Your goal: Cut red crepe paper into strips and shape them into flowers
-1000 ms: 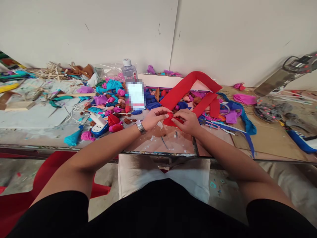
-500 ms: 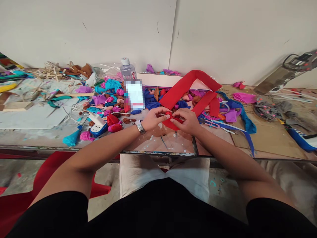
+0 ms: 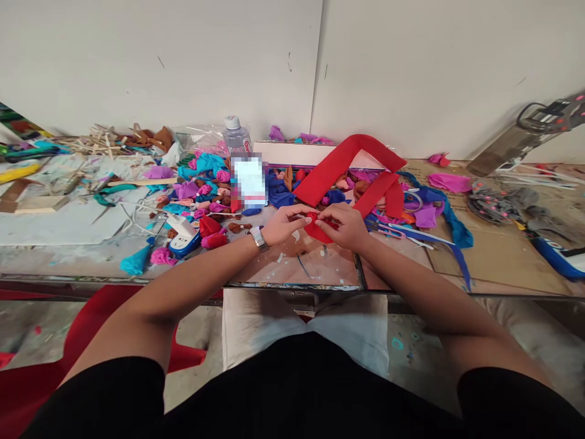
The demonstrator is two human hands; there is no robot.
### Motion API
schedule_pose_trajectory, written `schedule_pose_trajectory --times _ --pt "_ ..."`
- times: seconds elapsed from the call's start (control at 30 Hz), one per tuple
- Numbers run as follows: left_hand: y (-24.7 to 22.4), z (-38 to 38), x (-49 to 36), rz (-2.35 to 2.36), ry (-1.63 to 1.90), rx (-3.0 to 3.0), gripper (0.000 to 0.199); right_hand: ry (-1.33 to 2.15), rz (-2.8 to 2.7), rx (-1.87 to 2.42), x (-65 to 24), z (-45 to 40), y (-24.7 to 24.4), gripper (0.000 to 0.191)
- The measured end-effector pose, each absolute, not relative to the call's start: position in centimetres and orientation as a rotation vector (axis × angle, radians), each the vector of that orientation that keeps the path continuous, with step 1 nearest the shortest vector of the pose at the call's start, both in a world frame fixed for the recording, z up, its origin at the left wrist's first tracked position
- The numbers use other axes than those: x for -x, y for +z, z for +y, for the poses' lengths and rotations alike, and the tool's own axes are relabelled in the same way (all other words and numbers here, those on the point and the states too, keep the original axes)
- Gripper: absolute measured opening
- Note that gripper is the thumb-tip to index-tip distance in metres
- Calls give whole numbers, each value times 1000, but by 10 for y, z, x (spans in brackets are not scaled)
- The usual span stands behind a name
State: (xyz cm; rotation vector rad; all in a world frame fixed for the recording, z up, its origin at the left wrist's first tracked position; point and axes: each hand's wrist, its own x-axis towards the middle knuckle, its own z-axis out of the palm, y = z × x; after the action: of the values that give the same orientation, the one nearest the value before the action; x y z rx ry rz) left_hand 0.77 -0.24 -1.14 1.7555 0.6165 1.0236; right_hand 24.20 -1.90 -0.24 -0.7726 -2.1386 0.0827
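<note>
Between my two hands is a red fabric strip [image 3: 320, 233], its end gathered into a small rolled bud at the fingertips. My left hand [image 3: 289, 225], with a watch on the wrist, pinches the rolled end between thumb and fingers. My right hand [image 3: 339, 225] is closed on the strip just beside it. A long red band [image 3: 333, 172] loops up and back behind my hands over the pile; whether it joins the held piece is hidden. Pink-handled scissors [image 3: 388, 230] lie to the right of my right hand.
Several rolled fabric flowers [image 3: 212, 233] and scraps cover the table at left. A phone [image 3: 249, 182] stands before a water bottle [image 3: 237, 137]. A white plug sits in a blue power strip [image 3: 185, 244]. Green pliers [image 3: 109, 192] lie further left, a dark tumbler [image 3: 498, 149] leans at right.
My fingers have shifted slightly around the red fabric, and its rolled end shows a little differently. The whole view has tilted a little; the other things stay put.
</note>
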Motion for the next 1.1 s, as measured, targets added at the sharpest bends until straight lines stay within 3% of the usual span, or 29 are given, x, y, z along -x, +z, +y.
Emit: schedule_pose_trajectory --times 0.73,0.9,1.1 --pt "-8 -4 -9 595 988 -1749 52 189 -2095 839 -243 -18 -5 22" --pt "-8 -4 -8 581 957 -1767 53 218 -2155 755 -241 -20 1 37" --pt "-15 -4 -9 599 862 -1693 52 226 -2237 641 -240 -20 2 35"
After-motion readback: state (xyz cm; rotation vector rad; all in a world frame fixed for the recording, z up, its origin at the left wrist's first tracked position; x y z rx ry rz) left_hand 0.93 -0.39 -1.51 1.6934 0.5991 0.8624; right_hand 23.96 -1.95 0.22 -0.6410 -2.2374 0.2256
